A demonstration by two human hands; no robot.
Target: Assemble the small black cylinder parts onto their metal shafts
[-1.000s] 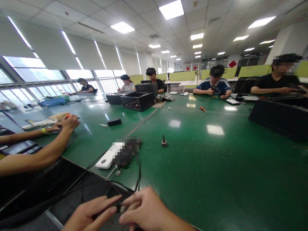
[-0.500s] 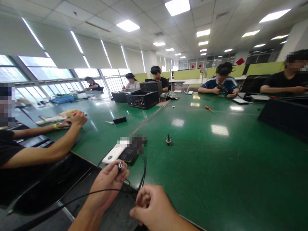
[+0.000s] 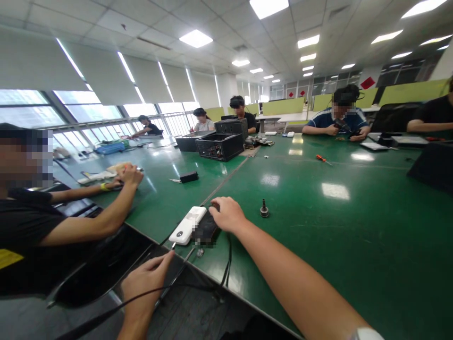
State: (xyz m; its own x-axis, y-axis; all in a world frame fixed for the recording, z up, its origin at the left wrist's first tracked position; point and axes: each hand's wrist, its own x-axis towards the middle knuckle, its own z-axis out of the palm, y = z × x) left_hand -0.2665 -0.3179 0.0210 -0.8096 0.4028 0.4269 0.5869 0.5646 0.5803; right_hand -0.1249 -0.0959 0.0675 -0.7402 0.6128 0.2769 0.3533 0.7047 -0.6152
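My left hand (image 3: 150,278) is closed in a pinch on a cable plug (image 3: 173,246), its metal tip at the near end of a white power bank (image 3: 187,226). The power bank lies flat by the table's edge. Beside it lies a dark phone (image 3: 207,229), partly blurred out. My right hand (image 3: 227,213) reaches over to the phone's far end, fingers curled at its edge; the fingertips are partly hidden. A black cable (image 3: 141,296) crosses in front of my left wrist, and black strands hang over the table edge near the phone.
On the green table (image 3: 318,245) stand a small metal fitting (image 3: 264,208), an orange screwdriver (image 3: 322,159), a black box (image 3: 188,177) and open computer cases (image 3: 219,147). A co-worker's arms (image 3: 106,208) are at the left; several other people sit around the table.
My right hand has moved forward from the table's edge to the phone's far end. My left hand has turned and brought the plug to the power bank's near end. The view has shifted left.
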